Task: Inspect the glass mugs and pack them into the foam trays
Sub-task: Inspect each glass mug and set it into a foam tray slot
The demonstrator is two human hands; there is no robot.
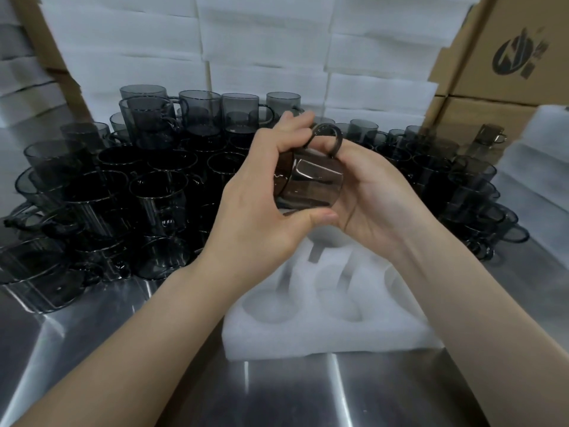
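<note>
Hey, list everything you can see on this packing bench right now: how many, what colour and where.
held mug: one, smoky brown glass, on its side between both hands, above the tray
loose mugs: dozens, dark grey glass, stacked on the table left, behind and right
foam tray: one, white, on the table beneath the hands
foam stacks: several, white, along the back
cardboard boxes: a few, brown, upper right and upper left
table: one, steel
left hand: grips the mug's body
right hand: holds the mug, fingers at its handle
</note>
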